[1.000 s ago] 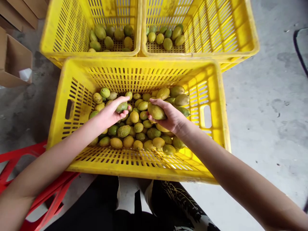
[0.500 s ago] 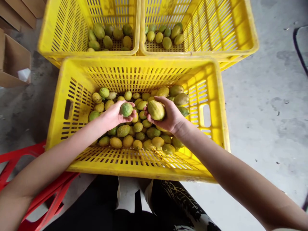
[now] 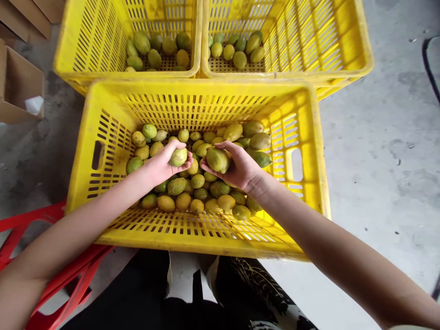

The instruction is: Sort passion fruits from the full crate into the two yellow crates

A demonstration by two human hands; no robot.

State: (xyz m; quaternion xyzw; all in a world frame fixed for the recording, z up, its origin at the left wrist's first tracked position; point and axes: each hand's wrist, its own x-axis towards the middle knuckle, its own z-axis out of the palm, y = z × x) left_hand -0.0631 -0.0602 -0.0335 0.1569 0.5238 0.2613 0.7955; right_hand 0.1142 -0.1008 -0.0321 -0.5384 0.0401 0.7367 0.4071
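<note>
My left hand (image 3: 164, 164) is closed around a small pale yellow-green lemon (image 3: 178, 157), its thumb on top and fingertips curled below. Just to the right, my right hand (image 3: 240, 166) grips a larger, greener lemon (image 3: 217, 160). Both hands are over the near yellow crate (image 3: 202, 250), a small gap between the two fruits. Beneath them lies a spread of loose lemons (image 3: 177, 186), yellow to green, partly hidden by my hands and wrists.
Two more yellow crates stand against the far side, the left one (image 3: 70, 57) and the right one (image 3: 357, 59), each with several lemons inside. A red plastic stool (image 3: 77, 279) is at lower left. Cardboard boxes (image 3: 22, 85) stand at upper left, and a black cable (image 3: 429, 68) lies at right.
The lemon in my left hand has turned from its green side to a paler yellow side. My right hand has shifted slightly left and rolled its lemon, which now shows a greener face.
</note>
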